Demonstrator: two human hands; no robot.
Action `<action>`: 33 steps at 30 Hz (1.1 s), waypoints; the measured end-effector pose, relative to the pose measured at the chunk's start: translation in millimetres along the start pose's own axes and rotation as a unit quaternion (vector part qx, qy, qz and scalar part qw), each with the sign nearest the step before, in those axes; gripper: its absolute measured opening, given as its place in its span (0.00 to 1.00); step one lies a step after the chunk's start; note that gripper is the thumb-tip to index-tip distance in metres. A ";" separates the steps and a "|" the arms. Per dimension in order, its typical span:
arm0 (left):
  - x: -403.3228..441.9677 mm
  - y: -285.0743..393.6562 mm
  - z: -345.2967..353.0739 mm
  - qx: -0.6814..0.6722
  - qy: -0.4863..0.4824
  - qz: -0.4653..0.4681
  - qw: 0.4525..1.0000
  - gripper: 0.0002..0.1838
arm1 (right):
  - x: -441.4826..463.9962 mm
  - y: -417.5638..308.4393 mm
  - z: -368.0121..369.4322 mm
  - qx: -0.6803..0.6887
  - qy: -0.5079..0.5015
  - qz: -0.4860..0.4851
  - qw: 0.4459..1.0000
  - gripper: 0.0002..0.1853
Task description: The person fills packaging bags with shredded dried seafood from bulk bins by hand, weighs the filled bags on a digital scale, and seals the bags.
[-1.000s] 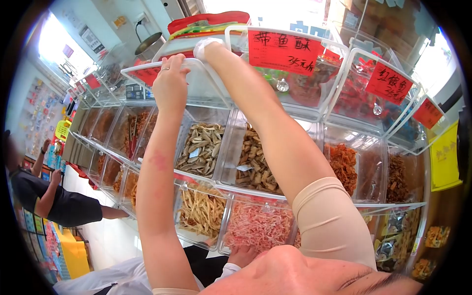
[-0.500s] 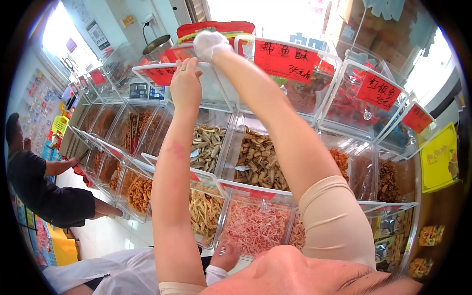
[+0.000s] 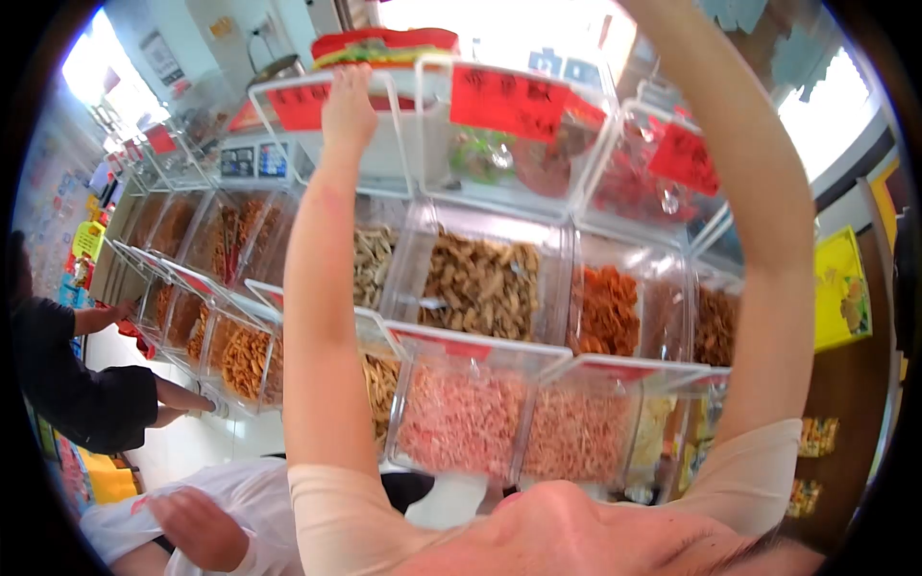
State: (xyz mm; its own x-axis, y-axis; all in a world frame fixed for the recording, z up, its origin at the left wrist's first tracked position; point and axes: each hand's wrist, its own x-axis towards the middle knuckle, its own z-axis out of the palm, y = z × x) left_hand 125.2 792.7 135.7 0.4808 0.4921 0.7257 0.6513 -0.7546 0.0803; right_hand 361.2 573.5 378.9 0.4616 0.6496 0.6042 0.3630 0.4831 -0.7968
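Observation:
My left hand (image 3: 348, 108) reaches up to the white-rimmed edge of a raised clear bin lid (image 3: 386, 168), its fingers closed over the rim beside a small red sign (image 3: 299, 106). My right forearm (image 3: 759, 144) stretches up past the top edge, and the hand is outside the frame. Between my arms lie bins of brown dried pieces (image 3: 485, 283) and orange shreds (image 3: 607, 309). Nearer are bins of pink shreds (image 3: 461, 408). A larger red price sign (image 3: 507, 101) hangs on the neighbouring lid.
A person in dark clothes (image 3: 77, 370) stands at the left. Another person's hand (image 3: 200, 528) and white sleeve are at the lower left. Red and yellow bags (image 3: 384, 43) lie behind the lids. A yellow sign (image 3: 841, 288) is at the right.
My gloved right hand has left the red and yellow bags and gone out of view at the top, the arm swinging right. The nearby person's hand has moved left.

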 end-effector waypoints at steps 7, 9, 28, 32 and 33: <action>5.7 91.3 -58.4 -0.464 0.054 -0.165 0.869 0.25 | -151.0 -18.1 -149.9 0.100 0.142 0.112 0.978 0.19; -21.7 160.4 -100.9 -0.745 -0.120 -0.288 0.589 0.33 | -199.5 -25.1 -157.1 0.070 0.159 0.133 0.976 0.17; -421.4 487.0 -288.5 -0.673 -0.196 -0.553 0.450 0.23 | -620.5 -49.4 -294.8 -0.058 -0.063 0.338 0.937 0.12; -483.2 493.5 -293.1 -0.662 -0.211 -0.541 0.473 0.20 | -671.7 -55.3 -322.3 0.177 -0.001 0.488 0.855 0.16; -482.0 499.3 -293.9 -0.668 -0.208 -0.545 0.462 0.20 | -678.8 -57.6 -328.5 0.218 0.012 0.481 0.849 0.15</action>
State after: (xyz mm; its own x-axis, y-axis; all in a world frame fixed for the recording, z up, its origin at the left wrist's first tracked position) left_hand 46.1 51.1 26.9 0.5475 0.7268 -0.4146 -0.1704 0.5819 0.7952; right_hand 292.9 -88.1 18.9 0.3922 0.8572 -0.3338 -0.5236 -0.0903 -0.8472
